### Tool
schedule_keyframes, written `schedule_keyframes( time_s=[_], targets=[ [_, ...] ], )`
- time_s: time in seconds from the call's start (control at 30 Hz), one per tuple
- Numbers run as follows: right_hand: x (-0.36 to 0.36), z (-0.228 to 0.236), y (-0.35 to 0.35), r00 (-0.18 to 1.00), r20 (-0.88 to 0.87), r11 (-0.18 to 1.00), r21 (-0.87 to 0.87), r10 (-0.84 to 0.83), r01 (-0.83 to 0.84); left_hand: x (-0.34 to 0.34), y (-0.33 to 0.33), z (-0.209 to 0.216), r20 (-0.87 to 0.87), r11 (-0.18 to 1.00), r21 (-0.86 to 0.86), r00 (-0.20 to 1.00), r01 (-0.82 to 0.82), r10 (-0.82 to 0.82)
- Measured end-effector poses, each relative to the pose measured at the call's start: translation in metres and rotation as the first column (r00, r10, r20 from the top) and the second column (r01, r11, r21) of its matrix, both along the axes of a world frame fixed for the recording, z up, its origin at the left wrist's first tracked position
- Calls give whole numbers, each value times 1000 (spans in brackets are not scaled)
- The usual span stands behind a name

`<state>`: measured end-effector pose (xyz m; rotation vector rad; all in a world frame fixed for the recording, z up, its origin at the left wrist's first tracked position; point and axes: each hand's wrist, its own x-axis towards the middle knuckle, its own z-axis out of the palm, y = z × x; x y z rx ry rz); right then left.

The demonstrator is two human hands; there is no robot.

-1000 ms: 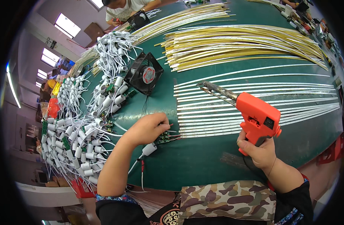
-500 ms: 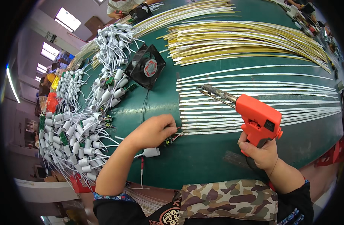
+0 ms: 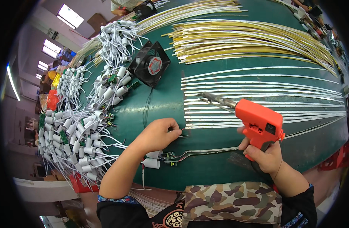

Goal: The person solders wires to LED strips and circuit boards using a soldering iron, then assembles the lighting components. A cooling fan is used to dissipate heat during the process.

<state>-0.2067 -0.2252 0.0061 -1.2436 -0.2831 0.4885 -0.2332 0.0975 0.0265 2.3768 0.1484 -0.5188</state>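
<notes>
My right hand is wrapped round the grip of a red soldering gun. Its dark metal tip points left, above the ends of the white LED strips. My left hand is pinched on thin wires, whose red and white ends poke out beside the nearest strip's left end. Below that hand, two white lamp sockets lie next to small green circuit boards. From these, wires run to a separate strip lying closer to me, part of it hidden behind my right hand.
A large pile of white sockets with cords covers the left side. A black fan stands beyond my left hand. Bundled yellow and white strips lie at the far side. Another person's hand shows at the far left.
One wired strip has shifted from the row toward me, with its board and socket. A second socket shows below my left hand, which pinches wires again. The soldering gun has moved slightly left.
</notes>
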Motion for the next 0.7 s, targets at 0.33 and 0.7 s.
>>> schedule_keyframes(
  time_s=[0.33, 0.7],
  targets=[
    [0, 3, 3, 988, 45, 989, -13, 147, -147, 6, 5, -5, 7, 998, -54, 1000, -15, 15],
    [-2, 8, 10, 978, 110, 954, -263, 179, -145, 16, 2, -8, 34, 1000, 4, 999, -2, 2]
  ],
)
